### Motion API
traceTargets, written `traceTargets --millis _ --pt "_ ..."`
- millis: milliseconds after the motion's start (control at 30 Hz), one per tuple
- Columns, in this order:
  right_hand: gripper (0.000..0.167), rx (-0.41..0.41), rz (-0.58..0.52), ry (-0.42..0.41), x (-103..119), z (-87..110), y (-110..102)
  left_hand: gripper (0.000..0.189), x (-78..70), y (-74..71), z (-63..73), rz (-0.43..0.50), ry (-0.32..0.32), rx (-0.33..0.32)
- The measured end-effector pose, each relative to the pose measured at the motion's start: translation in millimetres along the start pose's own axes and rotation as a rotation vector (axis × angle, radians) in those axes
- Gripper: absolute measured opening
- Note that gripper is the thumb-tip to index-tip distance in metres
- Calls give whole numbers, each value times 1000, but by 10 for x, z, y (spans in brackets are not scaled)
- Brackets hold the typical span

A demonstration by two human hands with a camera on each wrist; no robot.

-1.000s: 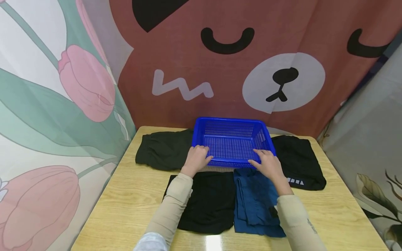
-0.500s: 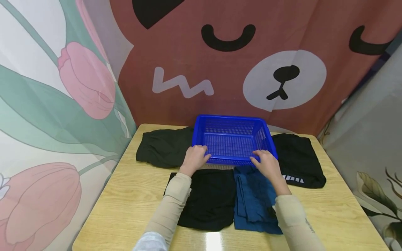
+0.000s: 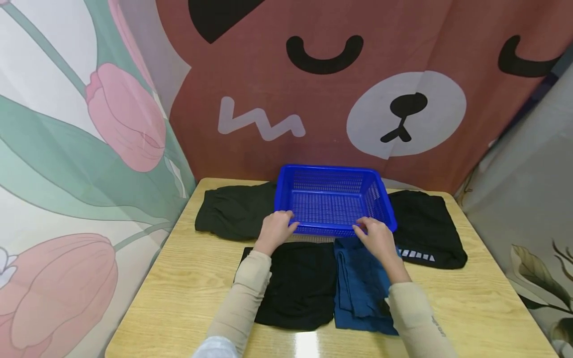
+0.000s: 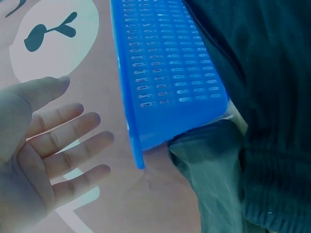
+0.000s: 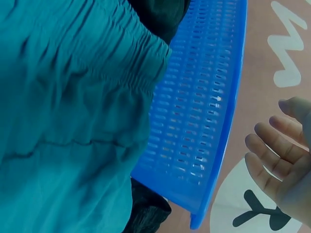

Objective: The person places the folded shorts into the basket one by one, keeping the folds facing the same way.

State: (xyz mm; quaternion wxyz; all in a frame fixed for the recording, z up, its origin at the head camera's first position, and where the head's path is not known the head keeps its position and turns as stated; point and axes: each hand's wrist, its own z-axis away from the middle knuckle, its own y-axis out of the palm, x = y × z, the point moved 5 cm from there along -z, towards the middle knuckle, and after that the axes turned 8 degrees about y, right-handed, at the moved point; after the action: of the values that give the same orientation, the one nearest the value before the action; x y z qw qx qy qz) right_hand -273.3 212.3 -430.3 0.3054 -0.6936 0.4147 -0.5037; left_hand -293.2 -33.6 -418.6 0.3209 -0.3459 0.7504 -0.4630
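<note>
Head view shows both hands (image 3: pixel 274 231) (image 3: pixel 378 241) near blue basket (image 3: pixel 328 206).

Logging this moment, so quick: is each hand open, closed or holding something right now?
Left hand: open, holding nothing, just off the blue perforated plastic basket.
Right hand: open, holding nothing, also near the basket.

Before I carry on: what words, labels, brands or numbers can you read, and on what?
No readable words, brands or numbers.
Right sleeve: small dark mark, like lettering, too small to read.
Far-right black garment: row of pale blocks, no legible letters.
Backdrop: pale zigzag, apparently a drawing, not text.
</note>
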Motion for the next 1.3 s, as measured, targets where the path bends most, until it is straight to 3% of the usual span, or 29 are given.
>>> traceTargets --millis 600,1033,1300 --pt "17 -4 -48 -31 153 128 232 17 100 152 218 64 -67 -82" --pt "8 -80 -79 -135 290 227 431 10 174 241 416 125 -106 -176" --pt "6 -57 -83 -153 357 290 576 10 245 367 492 149 -155 -141"
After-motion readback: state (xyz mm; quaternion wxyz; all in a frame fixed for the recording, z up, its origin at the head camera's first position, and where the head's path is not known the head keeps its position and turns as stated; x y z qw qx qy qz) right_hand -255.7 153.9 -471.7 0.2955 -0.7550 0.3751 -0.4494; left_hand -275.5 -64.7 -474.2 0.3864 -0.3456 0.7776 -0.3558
